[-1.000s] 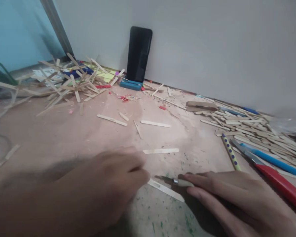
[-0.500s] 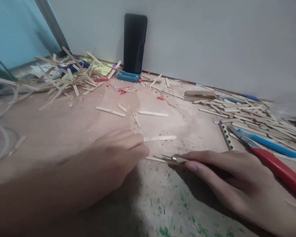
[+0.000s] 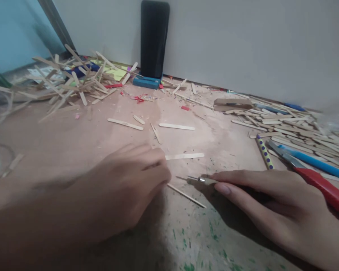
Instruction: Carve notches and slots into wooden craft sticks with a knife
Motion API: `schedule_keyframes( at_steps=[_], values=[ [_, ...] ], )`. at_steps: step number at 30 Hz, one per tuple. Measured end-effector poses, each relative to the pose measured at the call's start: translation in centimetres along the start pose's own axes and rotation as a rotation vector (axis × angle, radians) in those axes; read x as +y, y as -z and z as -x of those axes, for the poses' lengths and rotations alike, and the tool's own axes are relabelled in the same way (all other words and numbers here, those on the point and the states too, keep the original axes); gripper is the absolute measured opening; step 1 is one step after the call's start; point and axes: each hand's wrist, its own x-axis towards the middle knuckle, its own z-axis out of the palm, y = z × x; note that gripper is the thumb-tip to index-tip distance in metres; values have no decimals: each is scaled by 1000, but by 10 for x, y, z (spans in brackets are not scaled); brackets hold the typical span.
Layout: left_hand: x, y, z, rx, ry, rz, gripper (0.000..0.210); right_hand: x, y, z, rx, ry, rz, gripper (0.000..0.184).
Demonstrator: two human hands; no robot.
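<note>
In the middle of the table my left hand (image 3: 138, 180) is closed, its fingertips turned down and mostly hidden. A thin wooden stick (image 3: 186, 195), seen edge-on, sticks out from under its fingers toward the lower right. Between the thumb and fingers of my right hand (image 3: 260, 203) is a slim craft knife (image 3: 202, 180) with a metal collar and a narrow point facing left. That point is above the thin stick in view, apart from it. Behind lies a flat craft stick (image 3: 185, 156), its left end beside my left hand.
Loose craft sticks (image 3: 176, 126) lie farther back. A phone (image 3: 154, 39) leans upright in a blue stand (image 3: 147, 82). Stick piles lie left (image 3: 73, 84) and right (image 3: 293, 128). Red-handled pliers (image 3: 322, 188), a blue pen (image 3: 313, 162) and a dotted yellow strip (image 3: 264, 152) are near my right hand.
The thin stick's free end has swung toward me, away from the knife. My right hand has shifted slightly right with the knife; my left hand stays nearly in place.
</note>
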Motion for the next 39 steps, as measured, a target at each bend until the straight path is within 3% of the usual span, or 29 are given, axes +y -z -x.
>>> schedule_keyframes(
  at_steps=[5, 12, 18, 24, 28, 32, 39],
  values=[
    [8, 8, 3, -31, -25, -38, 41, 0, 3, 1, -37, 7, -25, 26],
    [0, 3, 0, -63, -68, -50, 37, 0, 2, 2, -21, -42, -78, 34],
    [1, 0, 3, 38, -186, -176, 47, 3, 15, 0, -133, -320, -112, 31],
    [10, -2, 8, 85, -148, -219, 48, -2, 15, 4, -184, -490, -266, 32],
    [22, -4, 9, 58, -145, -258, 44, -4, 14, 5, -175, -344, -177, 21],
    [27, -8, 12, 67, -115, -251, 42, -6, 23, 4, -259, -185, -134, 25],
    [15, -5, 16, 42, -29, -101, 49, -10, 29, 26, -231, -165, 69, 29]
  ],
)
